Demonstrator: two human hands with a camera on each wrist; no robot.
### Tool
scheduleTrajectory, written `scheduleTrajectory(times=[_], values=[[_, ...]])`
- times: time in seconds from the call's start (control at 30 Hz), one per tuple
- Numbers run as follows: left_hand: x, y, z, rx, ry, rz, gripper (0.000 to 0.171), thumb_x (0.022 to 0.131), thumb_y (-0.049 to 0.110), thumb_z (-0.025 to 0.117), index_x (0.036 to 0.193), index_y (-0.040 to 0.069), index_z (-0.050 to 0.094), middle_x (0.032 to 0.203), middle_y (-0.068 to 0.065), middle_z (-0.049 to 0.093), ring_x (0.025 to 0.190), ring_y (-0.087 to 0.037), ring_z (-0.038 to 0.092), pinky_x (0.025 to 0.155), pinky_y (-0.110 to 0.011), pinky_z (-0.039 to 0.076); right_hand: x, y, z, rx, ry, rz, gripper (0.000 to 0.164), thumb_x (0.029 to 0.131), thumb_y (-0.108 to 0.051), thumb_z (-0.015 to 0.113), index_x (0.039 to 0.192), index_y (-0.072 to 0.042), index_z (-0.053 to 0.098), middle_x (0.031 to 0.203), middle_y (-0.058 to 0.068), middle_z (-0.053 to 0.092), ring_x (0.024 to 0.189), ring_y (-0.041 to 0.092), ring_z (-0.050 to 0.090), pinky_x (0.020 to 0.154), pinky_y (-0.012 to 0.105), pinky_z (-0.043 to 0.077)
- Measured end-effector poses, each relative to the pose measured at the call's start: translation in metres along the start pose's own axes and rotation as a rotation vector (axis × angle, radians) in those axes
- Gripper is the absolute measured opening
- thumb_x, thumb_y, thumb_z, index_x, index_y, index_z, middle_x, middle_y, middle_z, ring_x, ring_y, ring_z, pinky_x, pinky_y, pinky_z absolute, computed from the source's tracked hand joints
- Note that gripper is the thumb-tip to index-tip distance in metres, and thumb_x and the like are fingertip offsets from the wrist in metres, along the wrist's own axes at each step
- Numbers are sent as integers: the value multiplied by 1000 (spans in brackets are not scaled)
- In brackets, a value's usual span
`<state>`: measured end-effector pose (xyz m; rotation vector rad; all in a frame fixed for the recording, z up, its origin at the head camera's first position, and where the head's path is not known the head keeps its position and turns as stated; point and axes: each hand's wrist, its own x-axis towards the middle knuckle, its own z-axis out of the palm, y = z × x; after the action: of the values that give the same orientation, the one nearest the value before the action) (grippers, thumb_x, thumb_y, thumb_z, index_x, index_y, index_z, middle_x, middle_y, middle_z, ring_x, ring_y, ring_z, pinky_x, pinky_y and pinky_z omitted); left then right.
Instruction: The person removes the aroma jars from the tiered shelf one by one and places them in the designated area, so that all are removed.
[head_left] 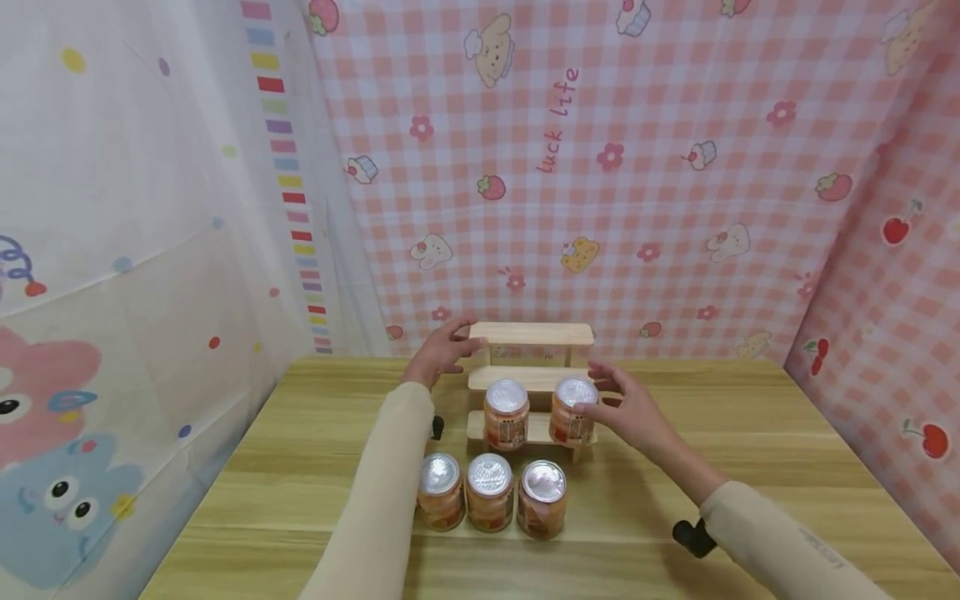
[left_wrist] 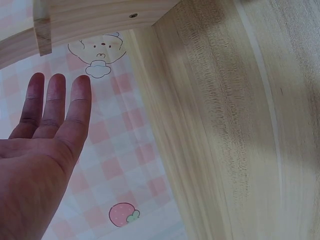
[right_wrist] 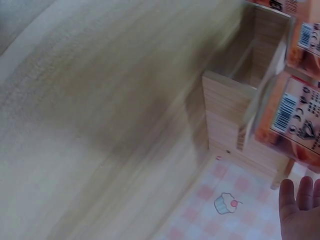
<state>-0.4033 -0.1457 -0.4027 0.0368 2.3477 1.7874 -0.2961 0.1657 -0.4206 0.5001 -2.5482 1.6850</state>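
A small three-tier wooden shelf (head_left: 531,333) stands near the table's back edge. At its upper left end is my left hand (head_left: 442,350), fingertips close to the top board; the left wrist view shows three fingers extended and a bare palm. Two canned-fruit jars with silvery lids, a left jar (head_left: 506,417) and a right jar (head_left: 572,421), stand on the lowest tier. Beside the right jar is my right hand (head_left: 626,408), its thumb overlapping the jar's front in the head view. The right wrist view has straight fingers (right_wrist: 305,195) just past that jar's end.
In front of the shelf, three similar jars stand in a row: a left one (head_left: 441,492), a middle one (head_left: 491,492) and a right one (head_left: 543,500). The wood-grain table (head_left: 300,467) meets a pink checked cloth (head_left: 660,225) behind, with printed cloths at both sides.
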Motion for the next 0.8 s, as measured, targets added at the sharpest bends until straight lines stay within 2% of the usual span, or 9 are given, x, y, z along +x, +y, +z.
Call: scheduleTrajectory(times=[0.2,0.37,0.8], values=[[-1,0,1,20,8,9,66,94,31,70,152,20,41,142,-18,49,124,-34,52,99,-54,46,0,8,6,28,-24,41,81,83,-18,82,149,0,38,142,24,45,121,45,52,92,47,52],[-1,0,1,21,5,9,64,95,31,70,152,20,42,142,-18,49,124,-34,52,99,-54,46,0,11,9,7,-19,54,83,83,-21,83,149,-1,38,138,24,48,120,44,53,87,43,54],[1,-1,-1,0,-1,-5,64,95,30,70,151,21,43,142,-18,49,124,-35,52,100,-55,45,-1,12,12,-26,22,71,73,82,-23,83,142,-1,48,129,24,55,115,43,58,80,39,56]])
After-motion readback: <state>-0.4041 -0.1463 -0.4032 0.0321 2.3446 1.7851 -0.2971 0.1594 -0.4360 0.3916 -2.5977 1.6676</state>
